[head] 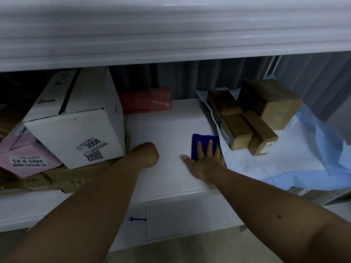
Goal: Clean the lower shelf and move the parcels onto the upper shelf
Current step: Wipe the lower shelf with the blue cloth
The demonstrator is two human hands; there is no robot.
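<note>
The white lower shelf (pixel 167 122) runs across the middle of the head view, under the blurred white edge of the upper shelf (pixel 171 35). My right hand (pixel 205 160) lies flat with fingers spread, pressing a folded dark blue cloth (pixel 201 143) onto the shelf. My left hand (pixel 147 155) is curled into a fist and rests on the shelf beside a large white parcel (pixel 76 122) marked 3008. A pink parcel (pixel 26 154) sits at the far left. Several brown cardboard parcels (pixel 254 118) are stacked at the right. A red wrapped parcel (pixel 146 100) lies at the back.
A light blue sheet (pixel 296 164) lies under the brown parcels and hangs over the shelf's right front. Flattened brown cardboard (pixel 62 181) lies under the white and pink parcels. A white cabinet door with a small black handle (pixel 137 219) is below the shelf. Grey curtain behind.
</note>
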